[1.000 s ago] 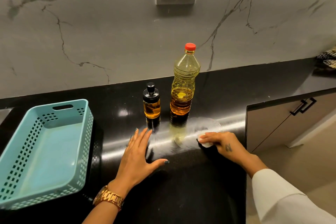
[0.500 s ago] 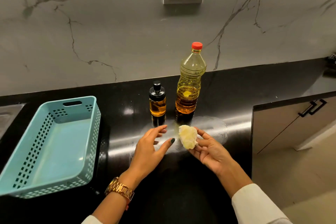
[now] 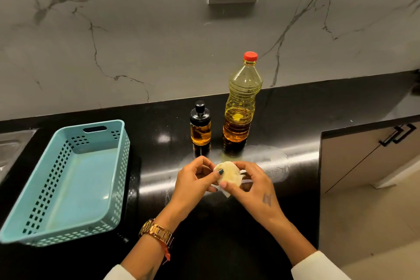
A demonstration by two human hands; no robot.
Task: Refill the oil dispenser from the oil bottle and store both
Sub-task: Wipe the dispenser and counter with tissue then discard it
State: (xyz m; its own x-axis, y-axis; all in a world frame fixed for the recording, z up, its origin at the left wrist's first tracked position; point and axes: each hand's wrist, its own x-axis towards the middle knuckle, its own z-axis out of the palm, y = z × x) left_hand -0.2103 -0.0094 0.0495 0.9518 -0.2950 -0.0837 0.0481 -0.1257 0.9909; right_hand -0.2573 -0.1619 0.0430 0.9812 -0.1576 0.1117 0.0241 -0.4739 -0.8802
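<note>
A small glass oil dispenser [image 3: 200, 127] with a black cap stands on the black counter [image 3: 284, 120], holding amber oil. To its right stands a tall plastic oil bottle [image 3: 241, 107] with a red cap, partly full. In front of them, above the counter, my left hand [image 3: 193, 182] and my right hand [image 3: 252, 185] together pinch a crumpled, oil-stained tissue [image 3: 229, 174] between their fingertips. Both containers stand upright, apart from my hands.
An empty light blue perforated basket [image 3: 34, 218] sits on the counter at the left. A smeared wiped patch [image 3: 272, 159] lies near the counter's front edge. A steel sink [image 3: 9, 150] is at far left; a cabinet door with black handle [image 3: 400, 135] at right.
My right hand lifted the tissue off the counter and turned it up. My left hand left the counter and came over to take hold of the tissue too.
</note>
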